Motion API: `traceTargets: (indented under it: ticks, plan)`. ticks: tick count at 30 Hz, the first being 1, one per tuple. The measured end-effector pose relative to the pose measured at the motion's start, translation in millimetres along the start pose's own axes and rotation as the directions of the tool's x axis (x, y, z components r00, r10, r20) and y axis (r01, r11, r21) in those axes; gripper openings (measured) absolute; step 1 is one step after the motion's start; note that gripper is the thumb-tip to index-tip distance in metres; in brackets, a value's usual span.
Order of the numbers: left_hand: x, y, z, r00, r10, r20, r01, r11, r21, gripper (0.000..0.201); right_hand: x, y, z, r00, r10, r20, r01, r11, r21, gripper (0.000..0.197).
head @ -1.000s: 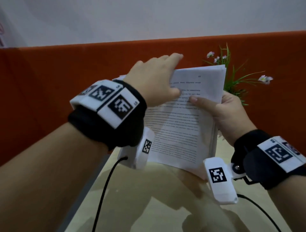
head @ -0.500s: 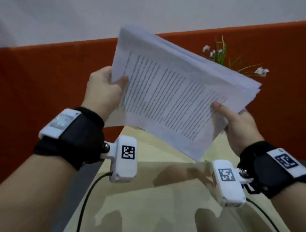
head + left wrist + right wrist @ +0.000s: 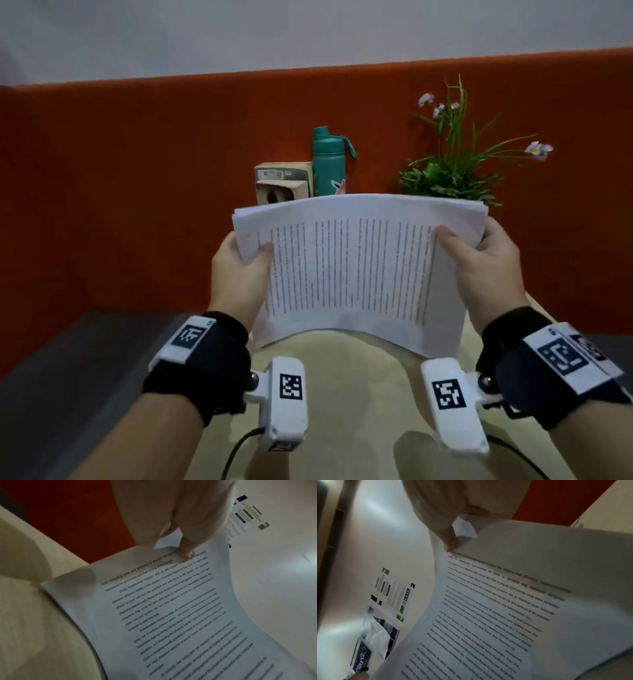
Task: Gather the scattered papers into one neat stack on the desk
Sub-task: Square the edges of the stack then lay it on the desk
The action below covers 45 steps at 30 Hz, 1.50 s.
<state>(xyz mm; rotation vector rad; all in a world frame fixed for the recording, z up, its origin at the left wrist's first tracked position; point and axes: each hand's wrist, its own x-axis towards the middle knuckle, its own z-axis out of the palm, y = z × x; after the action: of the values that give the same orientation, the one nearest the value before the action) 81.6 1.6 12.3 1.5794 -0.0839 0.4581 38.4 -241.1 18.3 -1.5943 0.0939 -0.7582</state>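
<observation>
Nearest us, our left hand (image 3: 239, 274) and right hand (image 3: 479, 263) each pinch a side edge of the papers (image 3: 349, 267), thumbs on the printed face, fingers curled behind. The sheaf hangs upright above the desk (image 3: 342, 394), bowed between our hands, its lower edge apparently clear of the surface. To square it well, we judge we should loosen the pinch a little and tap that edge on the desk so stray sheets settle, then lay it flat. Beyond stand a teal bottle (image 3: 328, 161), a box (image 3: 282, 183) and a plant (image 3: 452, 171).
</observation>
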Motion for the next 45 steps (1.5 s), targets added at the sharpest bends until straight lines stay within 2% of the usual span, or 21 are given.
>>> traceTargets:
  ticks: [5, 9, 14, 17, 20, 21, 23, 24, 26, 28, 31, 34, 35, 36, 37, 38, 39, 40, 41, 42, 45]
  plan:
    - [4, 6, -1, 0.996, 0.070, -0.051, -0.074, 0.994, -0.076, 0.022, 9, -9, 0, 0.998, -0.050, -0.045, 0.050, 0.999, 0.003, 0.021]
    - [-3, -10, -2, 0.998, -0.056, -0.011, 0.055, 0.997, -0.054, 0.015, -2, 12, 5, 0.996, 0.078, -0.038, -0.079, 0.997, -0.024, 0.024]
    - [1, -8, 0, 1.000, 0.006, -0.014, -0.007, 0.996, -0.085, 0.019, 1, 7, 5, 0.998, 0.058, -0.035, -0.058, 0.998, 0.011, 0.019]
    - [-5, -21, 1, 0.996, -0.090, 0.025, 0.091, 0.995, -0.050, 0.016, -6, 19, 5, 0.992, 0.127, -0.005, -0.127, 0.992, -0.028, 0.022]
    - [-5, -24, -1, 0.993, -0.120, 0.008, 0.120, 0.991, 0.056, 0.015, -12, 29, 4, 0.973, 0.229, -0.040, -0.233, 0.966, -0.114, 0.036]
    - [-2, -16, -2, 0.996, -0.083, 0.012, 0.082, 0.992, 0.094, 0.018, -11, 25, 1, 0.973, 0.200, -0.111, -0.217, 0.961, -0.171, 0.046]
    - [6, 8, -1, 0.995, 0.077, 0.058, -0.087, 0.973, 0.214, 0.020, -8, 4, -3, 0.968, 0.007, -0.250, -0.114, 0.901, -0.418, 0.075]
    - [10, 22, 1, 0.976, 0.197, 0.098, -0.217, 0.931, 0.294, 0.015, -7, -10, -3, 0.962, -0.135, -0.236, -0.018, 0.835, -0.549, 0.084]
    - [16, 55, 10, 0.886, 0.409, 0.218, -0.463, 0.765, 0.448, 0.010, -4, -33, 6, 0.941, -0.335, -0.050, 0.206, 0.684, -0.700, 0.084]
    - [17, 83, 25, 0.766, 0.541, 0.348, -0.640, 0.586, 0.497, 0.012, 5, -46, 14, 0.932, -0.342, 0.118, 0.325, 0.647, -0.690, 0.067]
    - [16, 107, 39, 0.645, 0.619, 0.449, -0.753, 0.415, 0.511, 0.012, 17, -49, 20, 0.957, -0.246, 0.156, 0.287, 0.889, -0.357, 0.028]
    - [13, 108, 41, 0.602, 0.701, 0.384, -0.749, 0.327, 0.576, 0.015, 17, -42, 18, 0.971, -0.184, 0.153, 0.204, 0.971, -0.123, 0.014]
    - [12, 105, 40, 0.613, 0.730, 0.303, -0.699, 0.322, 0.639, 0.026, 16, -38, 17, 0.975, -0.160, 0.156, 0.171, 0.983, -0.060, 0.015]
    - [12, 98, 37, 0.654, 0.733, 0.187, -0.618, 0.375, 0.691, 0.042, 14, -34, 16, 0.979, -0.135, 0.154, 0.136, 0.991, 0.002, 0.017]
    - [10, 92, 34, 0.724, 0.688, 0.055, -0.523, 0.495, 0.693, 0.059, 12, -30, 14, 0.983, -0.111, 0.148, 0.103, 0.993, 0.059, 0.017]
    - [8, 84, 31, 0.824, 0.564, -0.056, -0.415, 0.668, 0.617, 0.074, 9, -27, 13, 0.985, -0.090, 0.144, 0.074, 0.991, 0.107, 0.016]
    - [5, 76, 29, 0.928, 0.359, -0.099, -0.277, 0.843, 0.462, 0.084, 7, -24, 12, 0.987, -0.074, 0.141, 0.054, 0.988, 0.145, 0.017]
    - [2, 69, 27, 0.990, 0.130, -0.052, -0.114, 0.963, 0.245, 0.085, 3, -21, 11, 0.989, -0.063, 0.137, 0.040, 0.985, 0.167, 0.019]
    - [0, 60, 27, 0.997, -0.057, 0.056, 0.056, 0.998, 0.031, 0.077, 1, -17, 11, 0.990, -0.055, 0.133, 0.032, 0.985, 0.172, 0.021]
    - [-1, 51, 26, 0.979, -0.144, 0.146, 0.154, 0.986, -0.065, 0.064, -2, -14, 11, 0.990, -0.049, 0.130, 0.026, 0.985, 0.168, 0.021]
    - [-4, 34, 26, 0.989, -0.077, 0.127, 0.077, 0.997, 0.001, 0.029, -8, -9, 13, 0.990, -0.036, 0.133, 0.011, 0.984, 0.180, 0.023]
